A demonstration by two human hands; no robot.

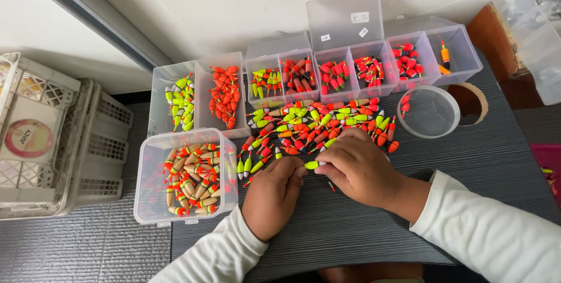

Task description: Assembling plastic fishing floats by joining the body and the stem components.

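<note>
A loose pile of small fishing floats (318, 125), orange, yellow-green and red, lies spread on the dark desk (467, 166). My right hand (356, 169) pinches a yellow-green float (312, 165) at the pile's near edge. My left hand (273, 192) rests on the desk beside it, fingers curled, its fingertips meeting that same float. Both arms wear white sleeves.
Clear plastic boxes of sorted floats line the back: (175, 99), (225, 93), (280, 75), (350, 73), (432, 55). A square tub (187, 175) of tan floats sits front left. A round clear cup (429, 112) stands right, by a desk hole (476, 105). White crates (52, 137) on the left.
</note>
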